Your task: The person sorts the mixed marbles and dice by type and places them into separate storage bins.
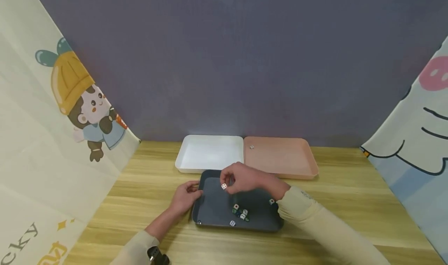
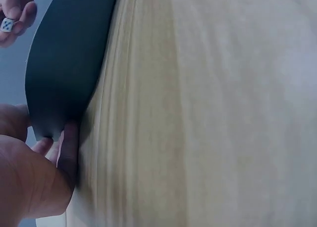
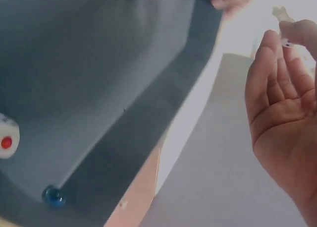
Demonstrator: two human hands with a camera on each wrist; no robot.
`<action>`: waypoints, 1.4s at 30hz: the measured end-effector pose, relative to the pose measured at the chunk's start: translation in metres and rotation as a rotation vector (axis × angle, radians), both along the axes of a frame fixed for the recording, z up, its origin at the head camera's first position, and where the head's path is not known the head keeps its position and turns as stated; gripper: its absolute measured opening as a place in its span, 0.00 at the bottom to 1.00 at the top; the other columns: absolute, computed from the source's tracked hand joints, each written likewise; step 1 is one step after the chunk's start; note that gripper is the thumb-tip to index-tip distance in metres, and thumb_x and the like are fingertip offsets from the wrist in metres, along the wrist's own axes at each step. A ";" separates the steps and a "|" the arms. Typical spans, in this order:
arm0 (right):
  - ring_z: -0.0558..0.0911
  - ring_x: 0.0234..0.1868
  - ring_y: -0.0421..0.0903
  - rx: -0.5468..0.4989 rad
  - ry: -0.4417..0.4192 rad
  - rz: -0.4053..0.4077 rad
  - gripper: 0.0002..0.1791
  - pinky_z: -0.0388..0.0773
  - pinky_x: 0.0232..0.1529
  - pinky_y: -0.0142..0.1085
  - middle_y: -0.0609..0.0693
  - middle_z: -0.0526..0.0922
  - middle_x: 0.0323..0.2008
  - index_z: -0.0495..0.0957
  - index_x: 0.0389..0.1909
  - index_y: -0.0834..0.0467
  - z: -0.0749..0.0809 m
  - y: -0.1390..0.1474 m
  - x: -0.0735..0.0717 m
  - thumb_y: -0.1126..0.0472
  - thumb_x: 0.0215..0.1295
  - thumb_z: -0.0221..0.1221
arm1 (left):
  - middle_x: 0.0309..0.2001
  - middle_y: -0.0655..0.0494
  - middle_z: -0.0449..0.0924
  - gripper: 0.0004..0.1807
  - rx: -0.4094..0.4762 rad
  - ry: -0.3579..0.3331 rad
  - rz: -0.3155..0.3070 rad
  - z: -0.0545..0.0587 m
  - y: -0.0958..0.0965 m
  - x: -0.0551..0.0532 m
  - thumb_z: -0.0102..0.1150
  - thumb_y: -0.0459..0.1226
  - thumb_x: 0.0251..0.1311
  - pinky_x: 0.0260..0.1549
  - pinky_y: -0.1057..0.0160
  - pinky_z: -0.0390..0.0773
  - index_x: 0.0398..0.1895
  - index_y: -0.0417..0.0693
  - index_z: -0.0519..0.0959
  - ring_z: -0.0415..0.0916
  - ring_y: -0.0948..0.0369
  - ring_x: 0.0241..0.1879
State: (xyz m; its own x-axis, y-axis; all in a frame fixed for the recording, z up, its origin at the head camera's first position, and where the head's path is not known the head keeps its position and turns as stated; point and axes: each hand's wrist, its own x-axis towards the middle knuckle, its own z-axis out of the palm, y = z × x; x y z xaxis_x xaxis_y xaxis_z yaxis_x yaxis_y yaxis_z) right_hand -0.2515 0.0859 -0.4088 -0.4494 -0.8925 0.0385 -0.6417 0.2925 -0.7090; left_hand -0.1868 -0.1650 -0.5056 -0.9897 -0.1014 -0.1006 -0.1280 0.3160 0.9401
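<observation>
Facing white and pink trays (image 1: 211,152) (image 1: 280,158), hands (image 1: 184,198) (image 1: 241,177) grip dark tray (image 1: 215,200) (left), one die (image 1: 224,186) (right).

Tabletop (image 1: 350,202): wood grain, smooth, faint sheen; from my end I can't tell solid timber from printed film. Dark tray (image 1: 217,195): looks plastic, matt, smooth-walled on both wrist feeds. White tray (image 1: 213,150) and pink tray (image 1: 280,156): also plastic to my eye, smooth. Dice (image 1: 224,186): hard, smooth plastic look. Blue piece (image 3: 53,196): glassy, glossy. Backdrop (image 1: 245,62): I read matt cloth. Printed side sheet (image 1: 24,121): fabric-like, softly creased. Right sleeve (image 1: 325,210): matt cloth, wrinkled.
</observation>
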 end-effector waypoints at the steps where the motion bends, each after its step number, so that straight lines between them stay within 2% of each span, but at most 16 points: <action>1: 0.77 0.28 0.41 -0.024 -0.007 -0.027 0.06 0.74 0.28 0.33 0.43 0.81 0.31 0.81 0.34 0.51 0.002 0.005 -0.003 0.65 0.59 0.63 | 0.38 0.47 0.81 0.22 -0.006 0.001 -0.005 0.001 0.000 0.000 0.65 0.31 0.56 0.32 0.61 0.79 0.55 0.35 0.78 0.78 0.57 0.37; 4: 0.77 0.28 0.45 -0.093 -0.019 -0.092 0.04 0.74 0.27 0.34 0.43 0.81 0.30 0.82 0.35 0.53 0.007 0.017 -0.011 0.65 0.60 0.64 | 0.38 0.47 0.82 0.22 -0.009 0.003 -0.011 0.001 0.000 -0.001 0.64 0.30 0.56 0.34 0.60 0.79 0.55 0.34 0.78 0.79 0.56 0.38; 9: 0.78 0.29 0.44 -0.151 -0.020 -0.193 0.04 0.76 0.29 0.35 0.44 0.80 0.30 0.81 0.35 0.55 0.012 0.036 -0.025 0.66 0.60 0.65 | 0.38 0.46 0.82 0.21 -0.001 -0.011 -0.009 0.001 -0.001 -0.001 0.64 0.29 0.56 0.35 0.60 0.80 0.55 0.34 0.78 0.79 0.55 0.38; 14: 0.78 0.32 0.48 -0.218 -0.075 -0.296 0.07 0.78 0.34 0.36 0.51 0.80 0.32 0.80 0.38 0.63 0.012 0.057 -0.038 0.70 0.59 0.64 | 0.39 0.47 0.81 0.22 -0.023 -0.007 -0.011 0.003 0.000 -0.001 0.65 0.31 0.56 0.35 0.61 0.79 0.55 0.35 0.78 0.79 0.56 0.39; 20: 0.78 0.36 0.50 -0.221 -0.119 -0.426 0.10 0.78 0.36 0.39 0.53 0.80 0.36 0.79 0.42 0.64 0.009 0.085 -0.054 0.64 0.62 0.65 | 0.38 0.47 0.80 0.21 -0.013 -0.020 -0.011 0.004 0.000 0.001 0.65 0.31 0.56 0.33 0.62 0.79 0.55 0.34 0.78 0.78 0.57 0.37; 27: 0.77 0.31 0.54 -0.286 -0.220 -0.534 0.12 0.77 0.30 0.41 0.57 0.79 0.34 0.79 0.44 0.65 0.006 0.112 -0.082 0.61 0.64 0.64 | 0.38 0.46 0.81 0.21 -0.020 -0.008 -0.010 0.003 0.002 0.001 0.64 0.31 0.57 0.34 0.62 0.79 0.55 0.34 0.78 0.78 0.56 0.38; 32: 0.78 0.33 0.52 -0.260 -0.282 -0.626 0.16 0.78 0.36 0.43 0.61 0.78 0.39 0.77 0.48 0.67 0.000 0.121 -0.106 0.59 0.67 0.62 | 0.38 0.46 0.81 0.21 -0.019 -0.005 -0.010 0.004 0.003 -0.001 0.64 0.30 0.56 0.34 0.60 0.80 0.54 0.32 0.78 0.79 0.56 0.38; 36: 0.78 0.32 0.51 -0.226 -0.286 -0.684 0.18 0.77 0.39 0.50 0.65 0.78 0.44 0.77 0.51 0.66 -0.005 0.123 -0.123 0.57 0.68 0.60 | 0.37 0.47 0.81 0.21 -0.021 -0.005 -0.009 0.004 0.003 -0.001 0.65 0.29 0.56 0.34 0.61 0.80 0.54 0.32 0.78 0.79 0.56 0.37; 38: 0.76 0.32 0.55 -0.219 -0.298 -0.712 0.17 0.74 0.40 0.55 0.67 0.77 0.45 0.77 0.51 0.64 -0.006 0.121 -0.130 0.57 0.68 0.60 | 0.37 0.46 0.81 0.21 -0.021 -0.004 -0.008 0.003 0.003 -0.001 0.65 0.29 0.56 0.34 0.61 0.80 0.54 0.32 0.78 0.79 0.56 0.37; 42: 0.72 0.32 0.57 -0.188 -0.305 -0.755 0.18 0.71 0.39 0.56 0.61 0.77 0.45 0.78 0.52 0.62 -0.008 0.116 -0.145 0.56 0.67 0.62 | 0.37 0.46 0.82 0.20 -0.018 -0.002 -0.002 0.003 0.003 0.000 0.65 0.29 0.55 0.34 0.61 0.80 0.53 0.32 0.78 0.79 0.56 0.36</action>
State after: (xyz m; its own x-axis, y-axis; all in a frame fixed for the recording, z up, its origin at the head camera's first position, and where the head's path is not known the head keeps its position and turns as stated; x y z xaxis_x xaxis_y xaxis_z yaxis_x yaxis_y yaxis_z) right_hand -0.3961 0.2015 -0.4171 -0.9390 -0.3381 -0.0638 -0.0925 0.4268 -0.8996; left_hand -0.1868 -0.1615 -0.5030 -0.9898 -0.1008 -0.1009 -0.1292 0.3336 0.9338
